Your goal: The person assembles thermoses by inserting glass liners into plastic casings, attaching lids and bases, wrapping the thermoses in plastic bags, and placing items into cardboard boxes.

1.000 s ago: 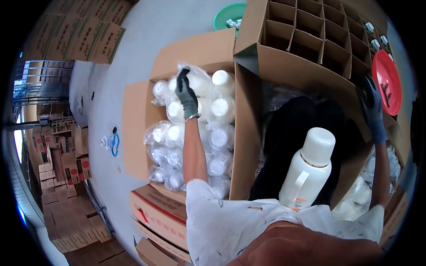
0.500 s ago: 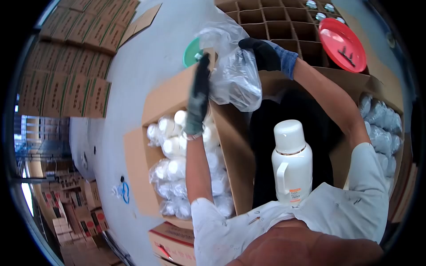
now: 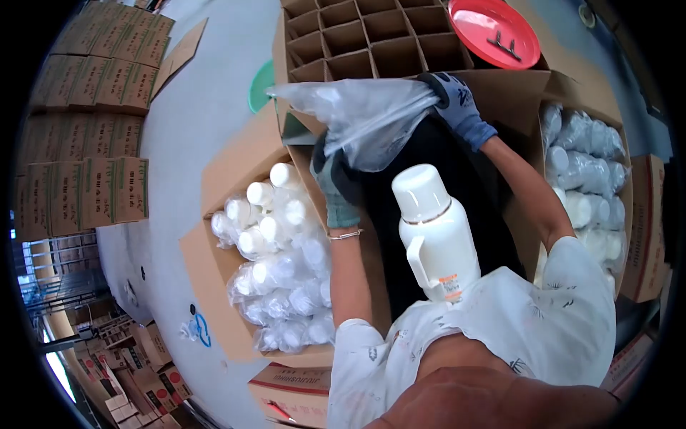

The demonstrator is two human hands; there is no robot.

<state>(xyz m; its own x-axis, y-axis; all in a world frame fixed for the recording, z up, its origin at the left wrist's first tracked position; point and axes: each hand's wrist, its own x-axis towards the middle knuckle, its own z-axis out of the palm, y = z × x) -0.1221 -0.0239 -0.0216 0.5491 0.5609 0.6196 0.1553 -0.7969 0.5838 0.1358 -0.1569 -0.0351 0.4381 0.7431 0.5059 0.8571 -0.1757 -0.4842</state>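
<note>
A clear plastic bag (image 3: 371, 118) stretches between my two gloved hands. My right hand (image 3: 454, 107), in a grey-blue and black glove, is closed on the gathered right end of the bag. Lower down, my left hand (image 3: 334, 179) has its fingers curled at the bag's lower left edge, partly covered by the film. A white thermos jug (image 3: 439, 239) with a handle, a domed cup lid and an orange label rests in my lap, leaning against my shirt.
Bagged white bottles fill an open carton (image 3: 204, 239) on the left and another carton (image 3: 620, 107) on the right. Ahead stands a divided box (image 3: 386, 57), with a red plate (image 3: 525, 32) holding small dark parts. A green basin (image 3: 259, 89) and stacked cartons (image 3: 100, 136) lie beyond.
The bag has gone from hanging down to stretched sideways. My left hand has moved down from its raised, flat pose to the bag's lower edge. The camera view has shifted.
</note>
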